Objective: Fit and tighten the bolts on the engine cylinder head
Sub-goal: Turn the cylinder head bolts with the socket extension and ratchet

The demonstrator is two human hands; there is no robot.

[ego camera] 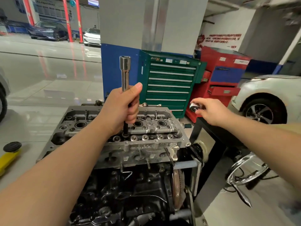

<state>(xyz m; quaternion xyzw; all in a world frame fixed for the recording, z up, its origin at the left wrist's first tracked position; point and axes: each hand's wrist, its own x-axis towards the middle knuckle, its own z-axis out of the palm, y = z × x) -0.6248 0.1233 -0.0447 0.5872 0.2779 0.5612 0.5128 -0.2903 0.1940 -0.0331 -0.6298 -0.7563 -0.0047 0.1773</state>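
Cylinder head (pixel 143 145) is seen centre frame, mounted on the dark engine block (pixel 130 193), which is carried on a stand (pixel 210 144) at the right. Valve gear and open spark plug wells are exposed along the top of the head.

Left hand (pixel 120 110) is wrapped tight around a long chrome extension bar (pixel 125 74), held upright just above centre. A dark socket (pixel 125 131) at the lower end of the bar is seated down in the head, apparently on a bolt; the bolt itself is hidden by the socket.

Right hand (pixel 210 110) is held out at centre right, apart from the head, with a small ratchet head (pixel 193 107) pinched at the fingertips. That part of the frame is blurred, so the exact grip cannot be made out.

Green tool cabinet (pixel 169 85) and red tool cabinet (pixel 223 79) are seen behind the engine, against a grey and blue pillar (pixel 120 46). A white car (pixel 267 98) is at the right edge, another white car (pixel 92 37) at upper left. A yellow block with a black rubber pad (pixel 12 146) lies at the left edge.
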